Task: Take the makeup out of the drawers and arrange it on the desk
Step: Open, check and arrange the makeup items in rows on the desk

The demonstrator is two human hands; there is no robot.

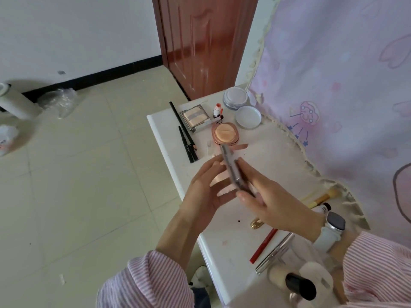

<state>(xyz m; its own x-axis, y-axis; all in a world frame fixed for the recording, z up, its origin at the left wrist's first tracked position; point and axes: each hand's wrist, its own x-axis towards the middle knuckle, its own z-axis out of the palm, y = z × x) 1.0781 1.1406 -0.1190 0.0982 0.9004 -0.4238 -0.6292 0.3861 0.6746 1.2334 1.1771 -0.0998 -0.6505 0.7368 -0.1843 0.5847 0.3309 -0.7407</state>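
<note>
A white surface (169, 138) stands against a wall hung with a pale lilac cartoon-print cloth (333, 74) edged in cream trim; beyond its far end is a red-brown wooden door (200, 41), and to the left lies a floor of beige tiles (77, 174) with a black skirting board, a white cylinder lying on its side and some crumpled clear plastic. At the far end of the surface the makeup is set out: two black pencils (185, 138) side by side, a square mirrored palette (195, 116), a rounded peach compact (224, 133), a small bottle with an orange cap (218, 110), a clear round jar (235, 98) and its white lid (248, 117) just beside it. Above the middle of the surface the right hand (264, 196), a white-strapped watch on its wrist, holds a grey makeup stick (231, 167) with its grip clamped on the lower part, the stick pointing away toward the compact. The left hand (209, 190) is just beside it, fingers straight and apart, palm facing the stick. Nearer the person lie a red pencil (263, 245), a silver tube, a gold-handled brush (322, 198) and a black-handled powder brush (293, 283), partly hidden by the pink-striped right sleeve (378, 270).
</note>
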